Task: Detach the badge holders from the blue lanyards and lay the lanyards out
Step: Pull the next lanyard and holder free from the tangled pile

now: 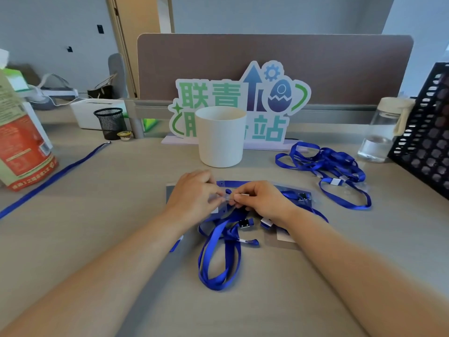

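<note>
Both hands meet over a pile of clear badge holders at the middle of the desk. My left hand and my right hand pinch a small clear strap clip between their fingertips. Below them a blue lanyard lies in a loose loop toward me, its black clip beside my right wrist. A tangle of blue lanyards lies at the right. One blue lanyard is stretched out straight at the left. The holder under my hands is mostly hidden.
A white cup stands just behind my hands, before a printed sign. A clear bottle and a black mesh rack stand at the right. A red and green bag is at the left, a mesh pen cup behind it.
</note>
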`<act>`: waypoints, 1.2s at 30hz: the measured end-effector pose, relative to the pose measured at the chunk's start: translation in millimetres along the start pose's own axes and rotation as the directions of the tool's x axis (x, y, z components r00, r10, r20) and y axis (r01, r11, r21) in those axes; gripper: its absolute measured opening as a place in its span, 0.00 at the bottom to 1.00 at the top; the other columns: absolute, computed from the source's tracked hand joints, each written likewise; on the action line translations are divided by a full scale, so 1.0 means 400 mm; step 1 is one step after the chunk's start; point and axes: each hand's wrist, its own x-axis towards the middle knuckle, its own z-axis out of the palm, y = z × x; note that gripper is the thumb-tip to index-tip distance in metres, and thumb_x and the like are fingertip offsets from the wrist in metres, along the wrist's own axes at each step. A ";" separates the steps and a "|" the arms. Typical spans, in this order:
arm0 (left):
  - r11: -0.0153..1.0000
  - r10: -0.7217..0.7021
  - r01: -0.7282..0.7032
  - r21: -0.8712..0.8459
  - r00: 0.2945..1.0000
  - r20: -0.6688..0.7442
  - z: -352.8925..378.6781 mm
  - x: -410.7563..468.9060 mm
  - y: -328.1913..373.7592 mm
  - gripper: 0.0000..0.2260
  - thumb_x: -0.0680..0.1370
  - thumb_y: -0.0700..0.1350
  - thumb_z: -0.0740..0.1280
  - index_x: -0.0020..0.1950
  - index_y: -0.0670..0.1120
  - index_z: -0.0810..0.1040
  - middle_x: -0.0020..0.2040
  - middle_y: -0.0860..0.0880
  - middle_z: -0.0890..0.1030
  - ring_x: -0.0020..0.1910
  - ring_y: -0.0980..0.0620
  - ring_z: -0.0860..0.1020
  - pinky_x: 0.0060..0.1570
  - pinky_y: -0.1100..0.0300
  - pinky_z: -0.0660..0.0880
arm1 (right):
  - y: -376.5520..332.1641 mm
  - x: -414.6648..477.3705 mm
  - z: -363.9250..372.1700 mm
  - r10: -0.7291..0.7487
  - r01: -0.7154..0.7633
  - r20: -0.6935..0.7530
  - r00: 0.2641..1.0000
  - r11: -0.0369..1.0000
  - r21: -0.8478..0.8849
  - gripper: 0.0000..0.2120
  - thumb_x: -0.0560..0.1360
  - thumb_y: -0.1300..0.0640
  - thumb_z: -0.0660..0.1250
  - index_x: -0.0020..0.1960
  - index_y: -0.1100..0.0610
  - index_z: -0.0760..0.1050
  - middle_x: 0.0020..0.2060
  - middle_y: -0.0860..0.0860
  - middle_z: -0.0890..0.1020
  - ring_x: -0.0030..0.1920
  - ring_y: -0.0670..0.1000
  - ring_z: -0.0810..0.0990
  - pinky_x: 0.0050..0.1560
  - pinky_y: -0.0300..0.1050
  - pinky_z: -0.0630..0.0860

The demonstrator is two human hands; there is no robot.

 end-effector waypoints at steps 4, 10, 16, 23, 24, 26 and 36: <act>0.988 -0.133 0.142 -0.067 0.983 0.123 -0.008 -0.007 0.016 0.07 0.74 0.52 0.69 0.48 0.54 0.84 0.40 0.49 0.78 0.41 0.49 0.77 0.39 0.58 0.70 | 0.001 -0.005 0.013 0.012 -0.013 -0.062 0.998 1.000 -0.022 0.07 0.76 0.58 0.66 0.49 0.55 0.82 0.40 0.49 0.82 0.38 0.42 0.75 0.43 0.34 0.74; 0.934 -0.278 0.316 -0.168 0.936 0.217 -0.014 -0.001 0.032 0.05 0.73 0.49 0.69 0.44 0.52 0.85 0.38 0.47 0.80 0.41 0.49 0.77 0.43 0.50 0.74 | -0.003 -0.009 0.015 0.006 -0.008 -0.078 0.997 1.000 -0.029 0.07 0.76 0.58 0.66 0.50 0.54 0.81 0.39 0.44 0.81 0.40 0.40 0.78 0.43 0.30 0.72; 0.814 -0.444 0.503 -0.290 0.861 0.247 -0.013 0.004 0.043 0.04 0.71 0.44 0.70 0.35 0.50 0.79 0.32 0.55 0.79 0.33 0.59 0.77 0.33 0.71 0.71 | -0.005 -0.007 0.026 -0.009 0.008 -0.091 0.996 1.000 -0.011 0.06 0.76 0.58 0.66 0.45 0.50 0.81 0.41 0.44 0.82 0.44 0.42 0.79 0.49 0.35 0.75; 0.954 -0.251 0.292 -0.067 0.902 0.350 -0.018 0.012 0.046 0.08 0.76 0.45 0.61 0.38 0.45 0.73 0.33 0.54 0.72 0.37 0.51 0.71 0.34 0.59 0.67 | 0.005 0.001 0.038 -0.008 0.011 -0.094 0.996 1.000 0.026 0.06 0.75 0.58 0.66 0.44 0.51 0.81 0.47 0.51 0.84 0.51 0.49 0.81 0.59 0.48 0.77; 0.956 -0.233 0.280 -0.090 0.907 0.350 -0.014 0.011 0.041 0.08 0.76 0.44 0.61 0.38 0.45 0.72 0.32 0.55 0.70 0.35 0.53 0.70 0.33 0.62 0.65 | 0.007 0.001 0.038 -0.008 0.012 -0.092 0.996 0.999 0.038 0.05 0.75 0.58 0.66 0.44 0.52 0.81 0.47 0.52 0.84 0.52 0.50 0.81 0.59 0.48 0.77; 0.934 -0.230 0.305 -0.184 0.911 0.342 -0.008 0.007 0.029 0.08 0.76 0.42 0.61 0.38 0.44 0.73 0.31 0.56 0.71 0.33 0.56 0.69 0.33 0.64 0.64 | 0.011 0.002 0.036 -0.007 0.012 -0.089 0.996 0.998 0.059 0.05 0.75 0.59 0.66 0.46 0.54 0.81 0.47 0.53 0.84 0.52 0.51 0.81 0.59 0.48 0.77; 0.868 -0.237 0.340 -0.362 0.924 0.299 0.005 0.004 0.006 0.08 0.78 0.42 0.62 0.39 0.48 0.73 0.34 0.56 0.71 0.34 0.57 0.70 0.38 0.62 0.68 | -0.004 -0.003 0.028 0.005 0.013 -0.081 0.997 0.973 0.228 0.08 0.77 0.62 0.63 0.44 0.53 0.79 0.44 0.52 0.83 0.50 0.48 0.81 0.55 0.40 0.78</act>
